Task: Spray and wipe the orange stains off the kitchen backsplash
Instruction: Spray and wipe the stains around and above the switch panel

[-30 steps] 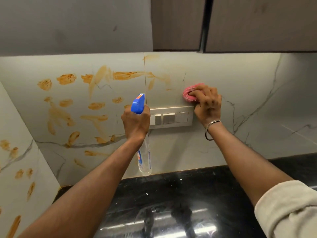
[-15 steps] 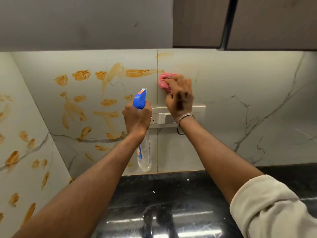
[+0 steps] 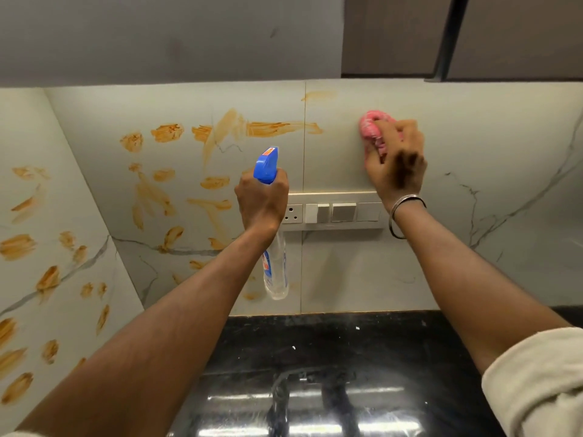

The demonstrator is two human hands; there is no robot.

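The pale marble backsplash (image 3: 492, 146) carries several orange stains (image 3: 271, 128) across its left half and on the left side wall. My left hand (image 3: 262, 201) grips a clear spray bottle (image 3: 275, 269) with a blue trigger head, nozzle pointing up toward the wall. My right hand (image 3: 396, 165) holds a pink cloth (image 3: 370, 123) and presses it against the backsplash, right of the tile seam and above the switch panel. The wall around the cloth looks free of stains.
A white switch and socket panel (image 3: 334, 212) is mounted on the wall between my hands. A glossy black countertop (image 3: 347, 357) runs below. Grey and brown upper cabinets (image 3: 391, 36) hang overhead. A bangle sits on my right wrist.
My right hand swept the pink cloth left to the tile seam, then back to the right, clearing the streak right of the seam. The left hand and bottle stayed about still.
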